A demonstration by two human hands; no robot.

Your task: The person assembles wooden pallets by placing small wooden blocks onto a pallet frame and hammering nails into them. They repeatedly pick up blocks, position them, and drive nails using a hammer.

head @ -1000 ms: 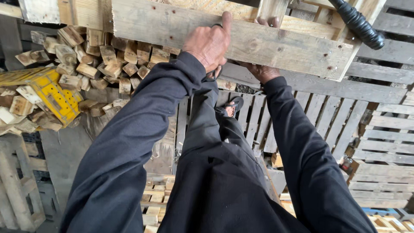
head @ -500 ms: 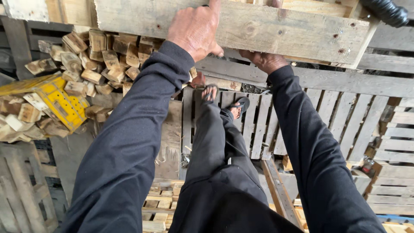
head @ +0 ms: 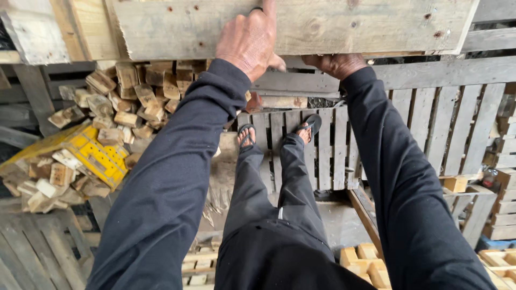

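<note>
Wooden pallet [head: 161, 27] is gripped by the left hand [head: 250, 40] on top, right hand [head: 336, 63] clamped beneath; wood blocks [head: 129, 102] and a yellow crate [head: 94, 153] crowd the left.

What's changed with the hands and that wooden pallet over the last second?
The pallet has come closer and now fills the top of the view; the black tool at the upper right is gone from sight. The left hand stays pressed on the pallet's face, the right hand under its lower edge. The yellow crate and wood blocks lie unmoved.
</note>
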